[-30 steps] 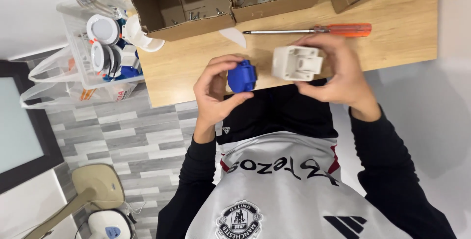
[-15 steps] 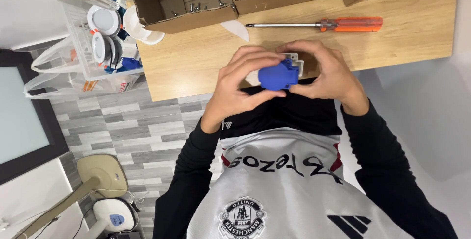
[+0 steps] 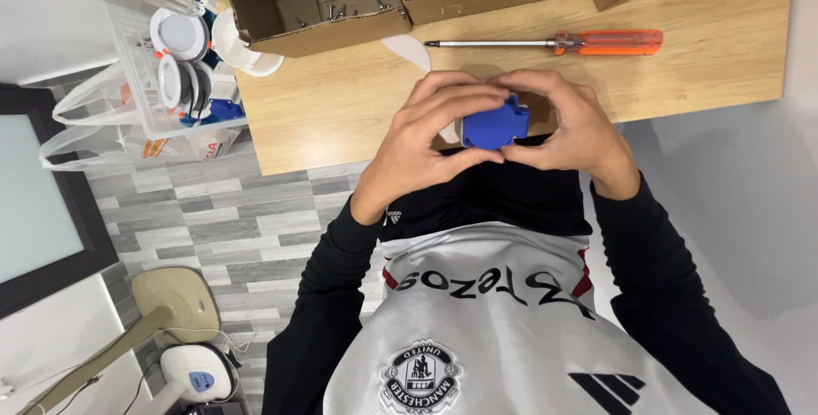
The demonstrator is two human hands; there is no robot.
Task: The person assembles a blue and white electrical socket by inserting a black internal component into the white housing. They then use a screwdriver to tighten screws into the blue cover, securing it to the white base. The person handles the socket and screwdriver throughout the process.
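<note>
Blue socket insert (image 3: pixel 494 125) | flat face toward camera | gripped by left hand (image 3: pixel 426 138), right hand (image 3: pixel 567 129)

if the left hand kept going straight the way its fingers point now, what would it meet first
The left hand points its fingers right, across the blue plastic part, so it would most likely meet the right hand first; their fingertips already look to be touching above the part, though depth is hard to judge.

A light wooden table (image 3: pixel 699 66) fills the view from twelve to two o'clock, evenly lit. Grey plank-pattern flooring (image 3: pixel 213 227) spreads at nine o'clock, beside a dark-framed glass panel (image 3: pixel 34 202). A beige stand base (image 3: pixel 175 304) sits at seven o'clock.
</note>
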